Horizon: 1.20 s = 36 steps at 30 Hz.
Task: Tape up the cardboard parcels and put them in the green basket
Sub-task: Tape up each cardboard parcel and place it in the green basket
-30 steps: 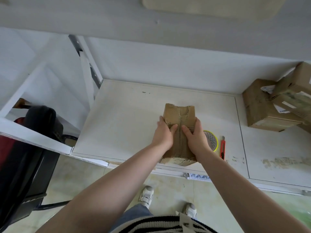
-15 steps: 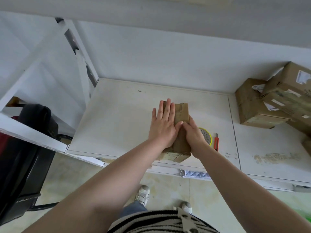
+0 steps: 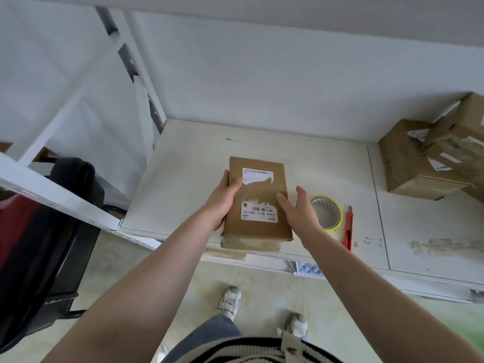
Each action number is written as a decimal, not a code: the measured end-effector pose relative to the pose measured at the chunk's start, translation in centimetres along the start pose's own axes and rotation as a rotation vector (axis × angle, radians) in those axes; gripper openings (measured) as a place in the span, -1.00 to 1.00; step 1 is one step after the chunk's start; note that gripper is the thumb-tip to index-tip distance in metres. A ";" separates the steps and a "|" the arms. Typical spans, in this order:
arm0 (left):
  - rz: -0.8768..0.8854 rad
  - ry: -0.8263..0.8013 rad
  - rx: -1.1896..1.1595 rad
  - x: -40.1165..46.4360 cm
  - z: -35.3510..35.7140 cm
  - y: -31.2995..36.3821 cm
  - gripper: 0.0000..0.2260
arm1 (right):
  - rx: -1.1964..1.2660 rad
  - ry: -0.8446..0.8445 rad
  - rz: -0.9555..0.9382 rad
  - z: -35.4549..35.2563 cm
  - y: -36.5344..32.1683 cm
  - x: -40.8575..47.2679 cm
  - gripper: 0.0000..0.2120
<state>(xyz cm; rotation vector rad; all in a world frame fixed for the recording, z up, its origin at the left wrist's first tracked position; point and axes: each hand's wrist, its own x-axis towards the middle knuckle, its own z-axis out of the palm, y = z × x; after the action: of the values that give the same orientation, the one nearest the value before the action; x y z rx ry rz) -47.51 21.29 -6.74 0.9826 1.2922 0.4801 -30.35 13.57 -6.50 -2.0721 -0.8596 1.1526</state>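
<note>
A flat brown cardboard parcel [image 3: 258,203] lies on the white table [image 3: 183,179] near its front edge, with torn white shipping labels facing up. My left hand [image 3: 222,197] grips the parcel's left edge, thumb on top. My right hand [image 3: 298,210] hovers open at the parcel's right edge, fingers spread, just touching or barely off it. A roll of clear tape with a yellow core [image 3: 327,213] rests right of that hand. The green basket is out of view.
A red box cutter [image 3: 348,229] lies beside the tape roll. Several more cardboard parcels [image 3: 424,158] are stacked at the table's far right against the wall. A black chair [image 3: 52,231] stands left, under a white shelf frame [image 3: 60,203].
The parcel has been turned over so its labelled face is up. My left hand moved from pressing on top to the left edge; my right hand came off and opened.
</note>
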 end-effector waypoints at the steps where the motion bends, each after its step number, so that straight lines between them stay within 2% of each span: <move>1: -0.014 0.038 0.054 0.0 0.2 -0.5 -0.50 | 0.052 -0.039 0.040 0.6 0.2 0.1 -0.34; 3: -0.021 0.096 0.117 0.0 0.9 -1.3 -0.52 | 0.111 -0.060 0.048 1.9 0.3 0.1 -0.49; 5: 0.006 0.121 0.099 -0.1 1.8 -1.9 -0.50 | 0.053 -0.004 0.011 2.5 0.3 0.3 -0.63; 8: 0.013 0.176 0.088 0.1 2.5 -2.3 -0.53 | 0.013 -0.003 0.018 2.5 0.5 0.4 -0.66; 13: 0.020 0.177 0.084 0.3 2.4 -2.0 -0.55 | -0.003 0.003 0.008 2.4 -0.2 0.1 -0.67; 16: 0.030 0.153 0.082 0.3 2.3 -2.0 -0.58 | 0.088 -0.029 0.062 2.1 -0.1 -0.1 -0.68; 18: 0.094 0.123 0.166 0.3 1.9 -1.3 -0.60 | 0.160 -0.043 0.083 1.2 -0.1 -0.3 -0.65; 20: 0.194 0.018 0.302 0.3 1.3 0.5 -0.59 | 0.157 0.004 0.037 -0.5 -0.6 -0.3 -0.41; 22: 0.294 -0.191 0.468 0.1 1.0 3.4 -0.61 | 0.082 0.103 -0.087 -3.1 -2.0 -0.2 -0.10; 24: 0.386 -0.440 0.702 -0.2 1.2 6.8 -0.65 | 0.004 0.130 -0.204 -6.2 -3.6 -0.4 0.03; 26: 0.454 -0.617 0.888 -0.9 2.3 10.1 -0.70 | 0.079 -0.038 -0.184 -9.1 -4.5 -1.1 -0.04; 28: 0.512 -0.704 0.980 -1.2 4.1 12.3 -0.72 | 0.146 -0.211 -0.104 -11.1 -4.2 -2.3 -0.24; 30: 0.536 -0.788 1.052 -1.4 6.1 13.3 -0.68 | 0.178 -0.198 -0.094 -11.9 -2.8 -3.5 -0.37; 32: 0.553 -0.851 1.110 -1.6 8.5 13.7 -0.63 | 0.287 -0.102 -0.078 -12.6 -1.1 -4.5 -0.36; 33: 0.588 -0.839 1.149 -1.9 9.8 13.6 -0.58 | 0.350 -0.050 -0.066 -13.2 -0.2 -5.1 -0.33; 34: 0.672 -0.758 1.221 -2.0 11.4 13.3 -0.49 | 0.404 0.005 -0.049 -13.9 0.8 -5.7 -0.33; 35: 0.828 -0.588 1.321 -2.1 13.2 12.6 -0.38 | 0.452 0.071 -0.028 -14.8 1.9 -6.4 -0.36; 36: 1.000 -0.344 1.416 -2.3 15.1 11.7 -0.26 | 0.493 0.148 -0.001 -15.8 3.1 -7.1 -0.39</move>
<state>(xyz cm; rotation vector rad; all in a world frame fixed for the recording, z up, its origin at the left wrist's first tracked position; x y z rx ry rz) -31.37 20.71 3.70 2.7900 0.5893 0.0149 -18.62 3.15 1.47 -1.7198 -0.4483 1.0662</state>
